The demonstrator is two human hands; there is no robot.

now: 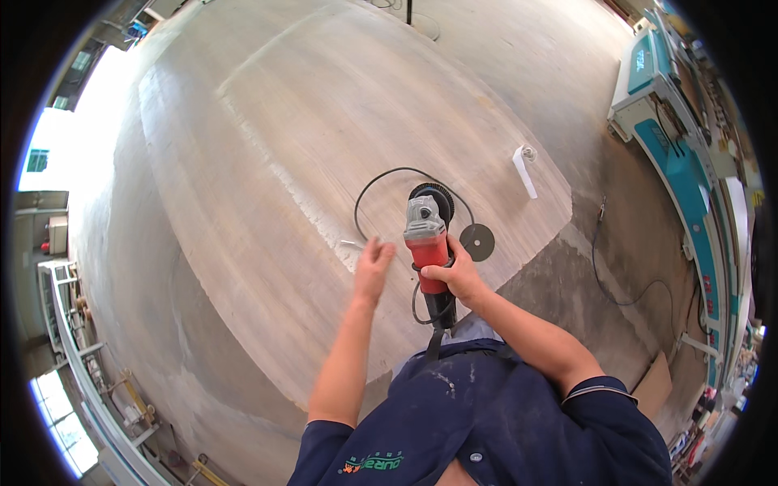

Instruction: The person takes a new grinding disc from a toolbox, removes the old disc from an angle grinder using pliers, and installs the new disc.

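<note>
A red and grey angle grinder (429,251) with a black rear end stands in front of my body, a dark toothed-looking round guard or disc (432,201) at its head. My right hand (458,274) is wrapped round the red body of the grinder from the right. To the left of it, apart from the tool, my left hand (375,266) hovers with bent, motion-blurred fingers; whether they hold anything I cannot tell. A thin pale object (350,243) shows just beyond the left fingertips. Right of the grinder head lies a flat dark disc (479,242) with a centre hole.
A large pale, streaked board-like surface (267,202) spreads under the work. The black cable (381,176) loops around the grinder. A white strip with a roll (525,172) lies farther right. Teal and white machinery (673,154) lines the right side, a dark hose (604,279) before it; metal framing (77,356) stands left.
</note>
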